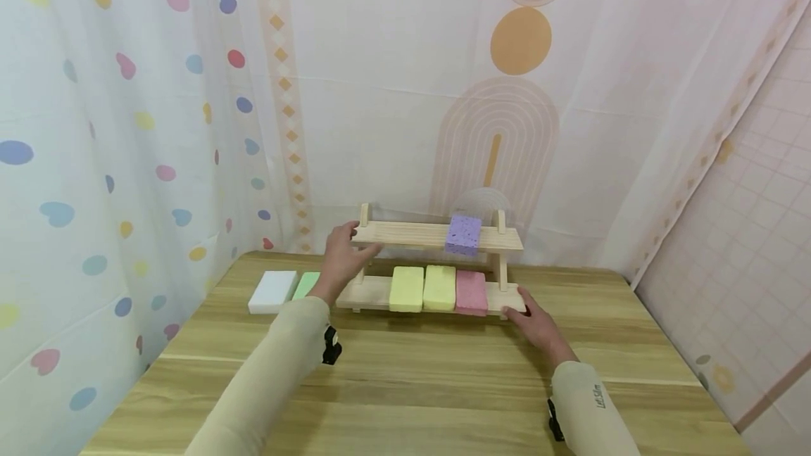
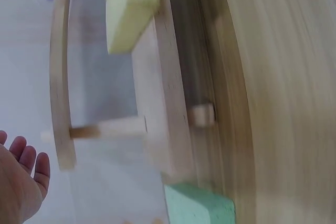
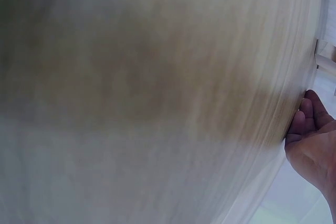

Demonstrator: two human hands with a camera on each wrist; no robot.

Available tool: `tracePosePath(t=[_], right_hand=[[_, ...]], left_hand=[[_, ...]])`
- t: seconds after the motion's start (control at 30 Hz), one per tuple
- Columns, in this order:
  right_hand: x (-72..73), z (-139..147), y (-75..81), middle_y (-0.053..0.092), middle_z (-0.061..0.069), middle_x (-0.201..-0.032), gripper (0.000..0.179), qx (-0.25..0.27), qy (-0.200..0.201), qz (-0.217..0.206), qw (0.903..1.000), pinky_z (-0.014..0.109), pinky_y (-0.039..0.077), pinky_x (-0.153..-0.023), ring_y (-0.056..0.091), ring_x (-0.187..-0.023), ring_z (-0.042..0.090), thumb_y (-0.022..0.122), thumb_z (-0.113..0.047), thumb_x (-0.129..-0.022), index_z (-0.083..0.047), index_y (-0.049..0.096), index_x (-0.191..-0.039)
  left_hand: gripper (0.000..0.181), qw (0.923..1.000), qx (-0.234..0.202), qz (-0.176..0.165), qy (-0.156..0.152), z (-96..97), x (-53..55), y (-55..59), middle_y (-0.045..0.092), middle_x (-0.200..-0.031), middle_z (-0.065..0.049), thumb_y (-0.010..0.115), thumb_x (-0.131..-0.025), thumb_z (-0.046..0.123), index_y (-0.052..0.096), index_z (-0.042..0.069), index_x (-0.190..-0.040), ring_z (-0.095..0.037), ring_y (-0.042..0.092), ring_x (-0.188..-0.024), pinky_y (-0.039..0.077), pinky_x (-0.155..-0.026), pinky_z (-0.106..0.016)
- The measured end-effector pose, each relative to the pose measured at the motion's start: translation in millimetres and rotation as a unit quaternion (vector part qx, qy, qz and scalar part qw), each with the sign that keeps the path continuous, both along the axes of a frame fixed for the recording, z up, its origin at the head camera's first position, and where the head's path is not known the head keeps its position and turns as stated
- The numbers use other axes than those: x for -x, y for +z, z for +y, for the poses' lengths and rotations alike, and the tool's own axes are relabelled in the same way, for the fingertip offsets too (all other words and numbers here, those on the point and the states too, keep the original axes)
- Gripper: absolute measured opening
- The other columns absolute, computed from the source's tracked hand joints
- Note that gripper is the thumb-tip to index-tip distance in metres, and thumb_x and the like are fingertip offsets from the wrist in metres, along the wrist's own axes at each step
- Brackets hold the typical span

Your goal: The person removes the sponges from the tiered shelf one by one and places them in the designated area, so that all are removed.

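A two-tier wooden shelf rack [image 1: 405, 233] stands on the table. My left hand [image 1: 342, 259] is at the left end of its upper board, fingers and thumb spread; in the left wrist view, the fingers [image 2: 41, 169] are loosely bent beside that board's end. My right hand [image 1: 538, 326] holds the right end of the lower board between thumb and fingers. A purple sponge [image 1: 464, 235] sits on the upper board. Two yellow sponges [image 1: 407, 289] and a pink sponge [image 1: 471, 293] lie side by side on the lower board.
Left of the rack, a white sponge [image 1: 273, 292] and a green sponge [image 1: 306, 284] lie on the wooden table [image 1: 418, 385]; my left forearm partly covers the green one. A patterned curtain [image 1: 380, 125] hangs behind the table and along its left side.
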State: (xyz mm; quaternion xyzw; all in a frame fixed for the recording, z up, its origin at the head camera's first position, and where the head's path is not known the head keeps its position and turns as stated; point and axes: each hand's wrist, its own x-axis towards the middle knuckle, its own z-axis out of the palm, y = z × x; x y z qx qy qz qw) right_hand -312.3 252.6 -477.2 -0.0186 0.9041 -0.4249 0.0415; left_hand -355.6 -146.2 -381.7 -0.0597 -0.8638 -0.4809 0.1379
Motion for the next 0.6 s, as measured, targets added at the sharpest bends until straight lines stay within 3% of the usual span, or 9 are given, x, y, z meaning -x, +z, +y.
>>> tracePosePath(t=[0.4, 0.6], right_hand=[[-2.8, -2.3, 3.2, 0.024, 0.033, -0.155, 0.089, -0.001, -0.002, -0.002, 1.0, 0.064, 0.025, -0.11, 0.025, -0.14, 0.051, 0.049, -0.058, -0.098, -0.01, 0.008, -0.16], [-1.7, -2.6, 3.4, 0.024, 0.033, -0.155, 0.087, 0.0, 0.0, 0.001, 1.0, 0.063, 0.025, -0.11, 0.025, -0.14, 0.051, 0.051, -0.056, -0.098, -0.009, 0.009, -0.16]], left_hand=[[0.081, 0.9999, -0.002, -0.005, -0.014, 49.8, 1.3, 4.6, 0.042, -0.142, -0.016, 0.074, -0.087, 0.044, 0.038, 0.008, -0.15, -0.032, 0.039, -0.131, 0.04, -0.104, -0.05], [0.08, 0.9999, -0.003, 0.01, -0.011, 73.3, -0.6, 6.0, 0.046, -0.137, -0.016, 0.076, -0.085, 0.042, 0.042, 0.005, -0.147, -0.032, 0.043, -0.125, 0.043, -0.099, -0.05]])
